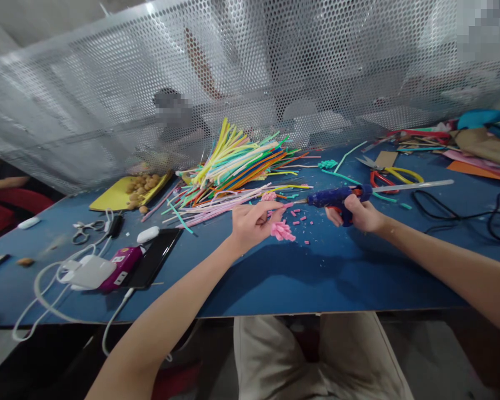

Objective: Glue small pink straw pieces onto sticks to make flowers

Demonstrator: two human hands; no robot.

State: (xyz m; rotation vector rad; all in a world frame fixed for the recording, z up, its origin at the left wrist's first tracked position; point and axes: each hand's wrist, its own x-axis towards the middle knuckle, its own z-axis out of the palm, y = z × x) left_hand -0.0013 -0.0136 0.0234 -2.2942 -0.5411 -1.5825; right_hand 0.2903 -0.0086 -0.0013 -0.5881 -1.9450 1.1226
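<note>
My right hand (356,214) is wrapped round the handle of a blue hot glue gun (333,195). A long clear glue stick (416,185) sticks out of the gun's back end. Its nozzle points left, close to my left hand (255,223). That hand is closed in a pinch on a pink pipe cleaner piece (282,231), whose fluffy end hangs below the fingers; a short pink tip shows near the nozzle. Whether nozzle and tip touch I cannot tell. Small pink cut pieces (303,218) lie on the blue table (275,283) beneath.
Behind my hands lies a heap of coloured pipe cleaners (241,161). Cutting pliers (394,173) and a black cable (437,211) are at the right. Leftward are a phone (154,258), a purple power strip (120,269), scissors (87,230) and a yellow tray (108,194). A perforated metal screen (241,72) stands behind.
</note>
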